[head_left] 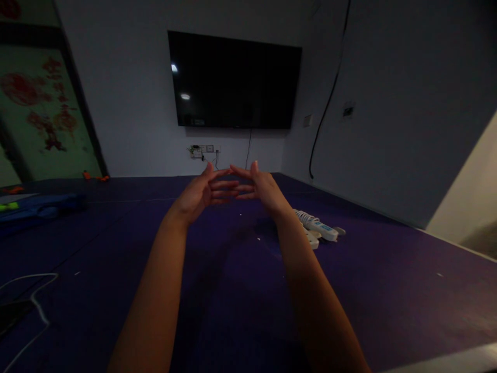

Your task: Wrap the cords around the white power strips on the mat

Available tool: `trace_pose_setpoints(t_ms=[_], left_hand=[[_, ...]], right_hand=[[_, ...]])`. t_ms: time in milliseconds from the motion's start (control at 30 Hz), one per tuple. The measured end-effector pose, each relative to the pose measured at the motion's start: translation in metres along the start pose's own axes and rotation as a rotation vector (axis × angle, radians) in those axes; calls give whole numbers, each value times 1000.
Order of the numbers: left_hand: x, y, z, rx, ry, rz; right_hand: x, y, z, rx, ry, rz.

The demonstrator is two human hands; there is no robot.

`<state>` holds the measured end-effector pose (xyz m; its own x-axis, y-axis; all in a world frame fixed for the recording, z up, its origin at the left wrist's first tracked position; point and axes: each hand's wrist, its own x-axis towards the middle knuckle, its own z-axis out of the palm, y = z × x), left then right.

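Note:
My left hand [200,194] and my right hand [266,189] are held out in front of me above a dark purple surface [233,290]. Their fingertips meet or overlap at the centre of the view, with fingers stretched out and spread, thumbs pointing up. Neither hand holds anything. Partly behind my right forearm lie white power strips [324,229] with a coiled white cord [306,217]; the forearm hides some of them.
A large dark television [236,83] hangs on the far wall, with sockets and cables [202,150] below. A black cable [330,98] runs down the right wall. Blue cloth [50,207] and a white cord [37,305] lie at left. Small white scraps dot the surface.

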<state>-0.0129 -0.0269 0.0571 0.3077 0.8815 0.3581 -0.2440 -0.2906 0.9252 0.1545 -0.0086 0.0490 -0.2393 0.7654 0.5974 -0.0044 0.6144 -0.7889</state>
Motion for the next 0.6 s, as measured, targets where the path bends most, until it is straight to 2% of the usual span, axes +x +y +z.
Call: trace_pose_setpoints(t_ms=[133, 233, 267, 400, 500, 600], left_hand=[[0, 5, -22, 71, 329, 108], [2, 7, -48, 13, 620, 173], [2, 7, -56, -10, 678, 182], [2, 7, -72, -149, 834, 172], [2, 6, -71, -230, 944, 173], [2, 6, -68, -272, 988, 181]], right_hand=[[4, 15, -28, -388, 286, -70], [3, 27, -60, -564, 571, -9], [1, 30, -70, -565, 664, 14], [-9, 40, -105, -430, 912, 100], [-15, 50, -122, -363, 995, 112], [-19, 63, -132, -372, 1027, 105]])
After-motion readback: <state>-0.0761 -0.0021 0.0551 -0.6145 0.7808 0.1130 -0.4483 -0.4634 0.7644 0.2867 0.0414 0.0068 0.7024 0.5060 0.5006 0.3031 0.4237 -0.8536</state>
